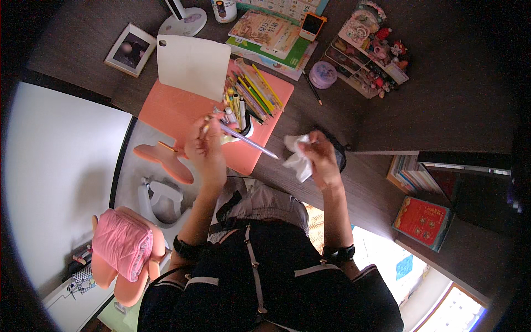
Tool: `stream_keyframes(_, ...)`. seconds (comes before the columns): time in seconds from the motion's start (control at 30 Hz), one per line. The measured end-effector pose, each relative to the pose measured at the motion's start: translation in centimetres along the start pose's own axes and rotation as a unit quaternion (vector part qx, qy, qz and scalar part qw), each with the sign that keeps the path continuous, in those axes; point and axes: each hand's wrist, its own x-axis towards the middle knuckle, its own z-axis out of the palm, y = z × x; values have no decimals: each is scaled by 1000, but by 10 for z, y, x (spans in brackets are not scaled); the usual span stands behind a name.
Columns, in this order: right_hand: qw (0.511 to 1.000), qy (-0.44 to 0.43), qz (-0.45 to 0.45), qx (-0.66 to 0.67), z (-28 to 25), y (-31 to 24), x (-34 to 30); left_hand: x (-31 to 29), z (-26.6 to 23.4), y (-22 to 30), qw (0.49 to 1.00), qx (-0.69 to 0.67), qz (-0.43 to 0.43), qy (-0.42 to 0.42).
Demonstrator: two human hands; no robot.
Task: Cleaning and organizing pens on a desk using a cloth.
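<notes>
In my left hand (206, 149) is a slim pale purple pen (250, 141), gripped near one end. Its whitish tip points right and toward me, over the mat's edge. My right hand (323, 157) pinches a crumpled white tissue (299, 159), a short way from the pen's tip and apart from it. Beyond my left hand, several pencils (260, 91) lie fanned out on a salmon-pink desk mat (177, 110). A cluster of pens and markers (237, 108) sits nearer, partly hidden by my fingers. A dark object (341, 157) is partly covered by my right hand.
A white board (193, 66) stands at the mat's far side, near a framed photo (130, 50) and a white lamp base (185, 22). Books (265, 33), a round purple container (323, 74), a dark pencil (313, 89) and a trinket organizer (359, 61) lie farther right. A pink-cushioned chair (123, 243) is left.
</notes>
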Motion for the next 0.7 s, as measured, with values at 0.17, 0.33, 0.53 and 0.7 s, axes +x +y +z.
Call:
stream_keyframes(0.17, 995, 88, -37, 8, -28, -5, -4, 16, -16, -1, 984, 123, 114, 61)
stream_keyframes(0.33, 993, 114, -28, 18, -41, 0, -7, 21, -18, -12, 975, 179, 117, 56)
stream_keyframes(0.53, 993, 117, 1, 23, -43, 13, -2, 20, -24, -35, 980, 187, 62, 16)
stream_keyframes(0.7, 991, 125, 27, -35, -40, 8, 6, 20, -23, -41, 978, 205, 37, -21)
